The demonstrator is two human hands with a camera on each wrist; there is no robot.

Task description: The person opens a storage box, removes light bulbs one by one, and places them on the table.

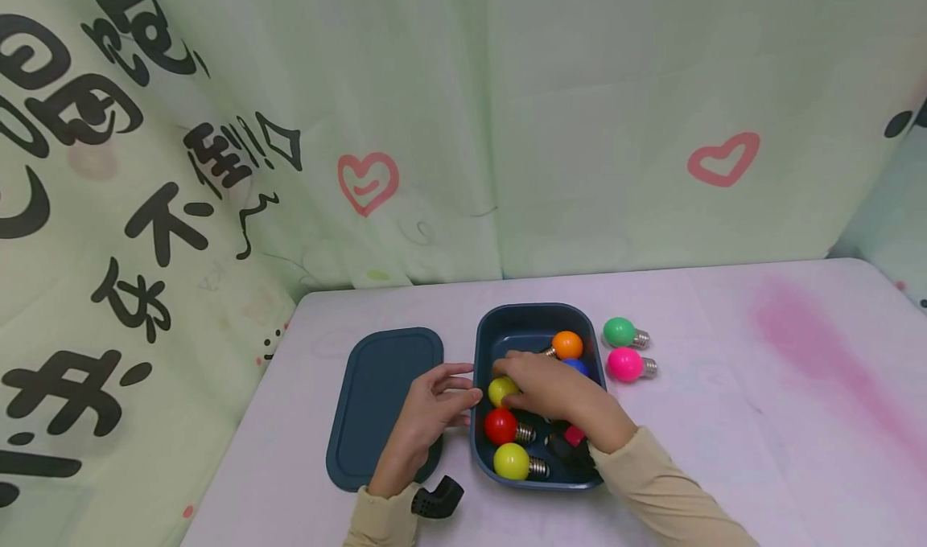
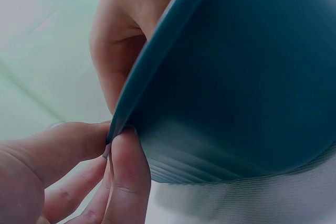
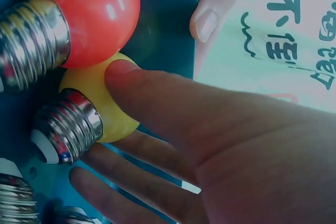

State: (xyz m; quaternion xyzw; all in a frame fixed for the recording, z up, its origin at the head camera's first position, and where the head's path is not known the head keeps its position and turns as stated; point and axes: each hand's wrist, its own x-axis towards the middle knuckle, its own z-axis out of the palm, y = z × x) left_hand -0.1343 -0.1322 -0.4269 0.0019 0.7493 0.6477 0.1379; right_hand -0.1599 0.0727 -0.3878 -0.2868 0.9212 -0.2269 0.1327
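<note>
A dark blue box (image 1: 487,334) holds several coloured light bulbs. At its left rim my left hand (image 1: 432,406) pinches the edge between thumb and fingers, as the left wrist view shows up close. My right hand (image 1: 546,386) reaches down into the box and holds a yellow bulb (image 3: 118,108), thumb on its globe and fingers curled on the far side. Nearer me lie a red bulb (image 1: 500,426) and another yellow bulb (image 1: 511,462). An orange bulb (image 1: 568,345) and a blue bulb (image 1: 576,365) are behind, the blue one mostly hidden by the right hand.
The flat blue lid (image 1: 384,394) lies left of the box, partly under the left forearm. To the right, a green bulb (image 1: 619,332) and a pink bulb (image 1: 624,364) rest on the pale tablecloth (image 1: 739,450). A printed curtain (image 1: 594,129) hangs behind the table.
</note>
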